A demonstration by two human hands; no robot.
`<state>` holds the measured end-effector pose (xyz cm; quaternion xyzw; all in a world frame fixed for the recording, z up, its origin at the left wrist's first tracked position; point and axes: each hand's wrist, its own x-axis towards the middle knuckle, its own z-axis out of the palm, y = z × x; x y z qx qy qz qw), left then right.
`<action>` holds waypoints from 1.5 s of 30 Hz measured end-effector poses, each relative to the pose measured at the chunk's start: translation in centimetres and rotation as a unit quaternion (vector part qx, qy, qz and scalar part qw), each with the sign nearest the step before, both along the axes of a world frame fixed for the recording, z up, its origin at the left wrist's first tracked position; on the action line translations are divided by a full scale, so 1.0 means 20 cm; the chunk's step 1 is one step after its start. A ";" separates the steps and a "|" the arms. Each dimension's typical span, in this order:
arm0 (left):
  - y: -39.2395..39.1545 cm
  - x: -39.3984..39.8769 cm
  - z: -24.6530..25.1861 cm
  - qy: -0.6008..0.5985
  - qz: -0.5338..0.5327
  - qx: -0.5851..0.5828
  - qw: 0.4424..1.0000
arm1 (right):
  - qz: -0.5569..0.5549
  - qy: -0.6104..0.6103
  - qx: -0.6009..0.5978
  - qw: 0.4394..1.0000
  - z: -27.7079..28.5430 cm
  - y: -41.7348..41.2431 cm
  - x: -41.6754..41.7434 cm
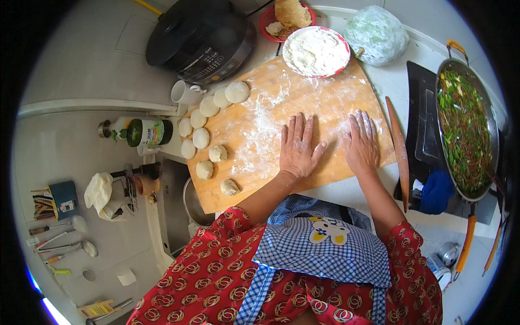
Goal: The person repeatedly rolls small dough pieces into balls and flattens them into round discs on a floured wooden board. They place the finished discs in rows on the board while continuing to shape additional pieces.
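Note:
My left hand (300,147) lies palm down on the floured wooden board (260,170), its fingers spread. To its right, my right hand (361,142) also rests flat on the board, with flour whitening its fingers. Whatever may be under either palm is hidden. At the board's left side sit several flattened dough rounds (209,106) in a curved row. Closer to me are rougher dough lumps (230,187). A bowl of flour (316,52) stands at the board's far edge. A tapered wooden rolling pin (397,150) lies just off the right edge.
A wide pan of chopped greens and brown noodle-like strands (467,130) sits at the right, near a blue cloth (436,191). Behind the board are a black electric cooker (201,44), a red bowl (267,20) and a pale green gourd (376,35). A white mug (185,93) stands left.

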<state>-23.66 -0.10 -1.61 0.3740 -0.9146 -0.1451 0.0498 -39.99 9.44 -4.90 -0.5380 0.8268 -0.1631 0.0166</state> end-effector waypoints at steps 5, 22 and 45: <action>0.01 0.00 0.01 -0.034 -0.016 -0.012 0.999 | 0.003 0.001 0.020 1.000 0.03 -0.01 0.02; -0.14 0.26 0.04 0.151 0.186 0.291 0.926 | -0.010 0.000 -0.042 0.999 -0.01 0.00 -0.01; -0.71 0.75 0.11 0.301 0.402 0.230 0.834 | -0.005 0.006 -0.059 0.998 -0.06 0.01 -0.02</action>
